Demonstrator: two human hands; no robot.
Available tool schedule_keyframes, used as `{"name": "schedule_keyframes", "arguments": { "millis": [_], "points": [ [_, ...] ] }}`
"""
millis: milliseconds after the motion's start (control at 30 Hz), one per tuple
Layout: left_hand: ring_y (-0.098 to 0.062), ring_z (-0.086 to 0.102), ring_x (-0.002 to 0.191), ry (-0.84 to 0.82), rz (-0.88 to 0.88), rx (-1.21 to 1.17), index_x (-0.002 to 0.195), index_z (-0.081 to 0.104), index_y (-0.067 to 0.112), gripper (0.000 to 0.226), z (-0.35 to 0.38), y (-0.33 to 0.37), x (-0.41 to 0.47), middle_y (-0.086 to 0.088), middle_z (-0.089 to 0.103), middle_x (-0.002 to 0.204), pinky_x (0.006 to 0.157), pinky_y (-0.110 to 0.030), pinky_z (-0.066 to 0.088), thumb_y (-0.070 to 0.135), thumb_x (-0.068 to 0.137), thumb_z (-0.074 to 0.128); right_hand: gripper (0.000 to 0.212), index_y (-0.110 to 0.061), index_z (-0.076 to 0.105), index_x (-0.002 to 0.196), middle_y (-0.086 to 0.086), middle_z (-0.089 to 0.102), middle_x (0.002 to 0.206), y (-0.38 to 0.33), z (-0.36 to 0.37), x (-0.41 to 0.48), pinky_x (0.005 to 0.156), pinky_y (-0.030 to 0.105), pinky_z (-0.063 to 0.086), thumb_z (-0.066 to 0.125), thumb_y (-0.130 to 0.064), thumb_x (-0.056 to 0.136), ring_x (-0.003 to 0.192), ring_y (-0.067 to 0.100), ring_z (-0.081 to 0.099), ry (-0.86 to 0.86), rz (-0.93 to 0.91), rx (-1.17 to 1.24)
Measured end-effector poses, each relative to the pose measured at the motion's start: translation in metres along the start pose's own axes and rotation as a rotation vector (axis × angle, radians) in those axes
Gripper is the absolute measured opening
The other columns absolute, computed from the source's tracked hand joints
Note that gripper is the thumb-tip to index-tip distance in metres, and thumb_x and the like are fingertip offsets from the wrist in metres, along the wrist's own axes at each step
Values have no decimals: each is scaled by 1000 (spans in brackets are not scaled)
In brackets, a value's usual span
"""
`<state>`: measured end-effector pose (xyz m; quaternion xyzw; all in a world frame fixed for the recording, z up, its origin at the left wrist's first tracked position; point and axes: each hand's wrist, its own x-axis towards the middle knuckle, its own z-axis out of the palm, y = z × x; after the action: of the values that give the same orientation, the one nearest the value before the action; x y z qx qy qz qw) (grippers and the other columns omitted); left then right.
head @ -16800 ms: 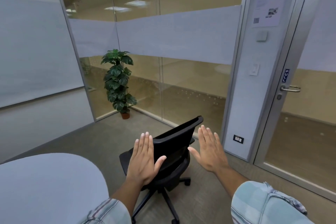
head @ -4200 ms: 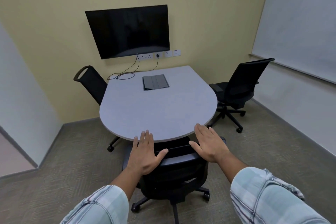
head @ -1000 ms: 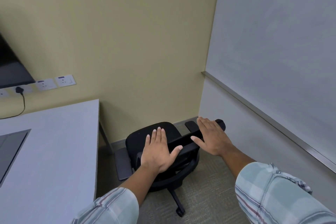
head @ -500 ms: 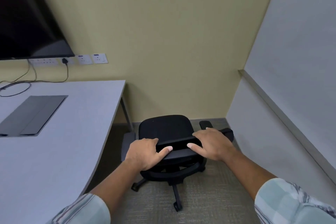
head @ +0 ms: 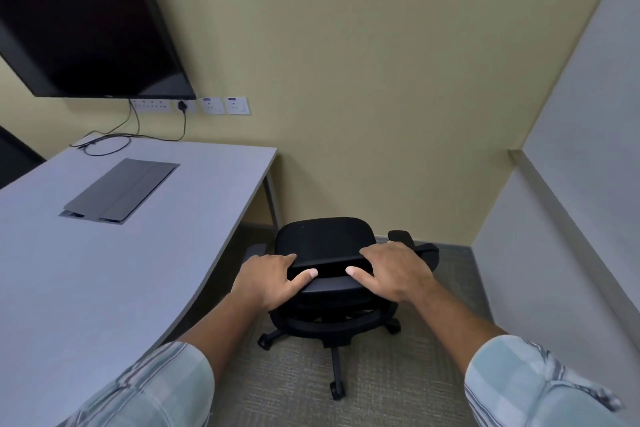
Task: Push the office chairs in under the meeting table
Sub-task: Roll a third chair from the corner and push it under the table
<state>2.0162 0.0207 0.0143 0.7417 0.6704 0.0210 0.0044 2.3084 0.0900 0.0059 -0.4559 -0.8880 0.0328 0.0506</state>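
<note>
A black office chair (head: 325,239) stands on the carpet just right of the grey meeting table (head: 104,260), its seat facing the yellow wall. My left hand (head: 266,279) grips the top edge of its backrest at the left, fingers over the rim and thumb on the near side. My right hand (head: 394,270) grips the same rim at the right. The chair sits outside the table, beside its right edge. A dark part of another chair (head: 14,156) shows at the far left behind the table.
A black screen (head: 86,21) hangs on the yellow wall above sockets and cables. A grey flap panel (head: 121,189) is set in the tabletop. A white wall with a ledge (head: 561,218) runs close along the right. A table leg (head: 272,198) stands by the chair.
Over the last second my view swung left toward the table and both hands closed on the backrest rim. The chair turned slightly and sits nearer the table edge.
</note>
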Motion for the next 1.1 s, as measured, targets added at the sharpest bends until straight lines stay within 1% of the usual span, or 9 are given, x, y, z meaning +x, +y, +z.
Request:
{"name": "schedule_keyframes", "arguments": {
  "millis": [133,300,400,533,700,800,900,1000,1100],
  "points": [
    [-20,74,117,5,-35,-3,155,60,28,126,0,-5,6,5,80,129,94,-40,54,102,80,-8,64,-27,51,86,-7,60,84,0,-1,14,86,46,52,23,-83,102,79,23,57,-28,-16,7],
    [-21,74,117,13,-90,-17,156,59,28,128,2,-12,16,5,79,130,96,-41,56,104,78,-9,60,-31,45,87,-9,56,85,5,-3,38,86,45,49,19,-83,100,82,21,55,-58,-70,1],
    [-21,76,109,20,-108,-14,153,62,28,126,2,-14,21,4,81,121,92,-41,56,103,80,-8,62,-30,48,87,-9,58,84,11,0,48,84,44,49,18,-83,101,81,20,57,-46,-92,-3],
    [-20,76,94,26,-127,-17,138,71,25,126,3,-14,24,2,82,102,83,-40,54,103,80,-9,62,-31,48,86,-9,59,83,17,3,63,79,43,44,18,-83,100,77,20,56,-41,-123,-9],
    [-19,76,101,35,-191,-38,154,61,26,128,3,-21,26,4,82,107,89,-41,57,102,79,-10,63,-31,47,84,-9,58,82,17,4,86,76,41,40,18,-84,100,75,19,55,-29,-182,-10],
    [-18,75,105,39,-220,-34,157,58,25,128,4,-25,26,4,82,111,93,-41,57,102,79,-9,66,-29,53,88,-8,61,84,16,4,99,80,43,48,18,-84,99,76,20,57,-46,-206,-13],
    [-18,76,101,57,-262,-38,148,66,25,125,6,-30,28,4,82,108,91,-41,58,102,81,-6,69,-26,56,90,-8,63,85,16,4,115,86,47,54,19,-83,100,78,20,58,-68,-231,-9],
    [-15,73,87,80,-308,-26,129,74,22,123,9,-33,31,6,78,91,83,-39,59,102,81,-7,70,-26,58,92,-8,63,86,17,3,133,85,47,54,19,-84,99,78,19,59,-79,-262,-12],
    [-14,72,82,91,-357,-14,122,75,22,120,11,-36,36,7,74,83,79,-38,58,101,82,-7,78,-25,67,109,-8,68,95,19,1,152,87,45,53,18,-84,97,86,19,64,-89,-297,4]
  ]
}}
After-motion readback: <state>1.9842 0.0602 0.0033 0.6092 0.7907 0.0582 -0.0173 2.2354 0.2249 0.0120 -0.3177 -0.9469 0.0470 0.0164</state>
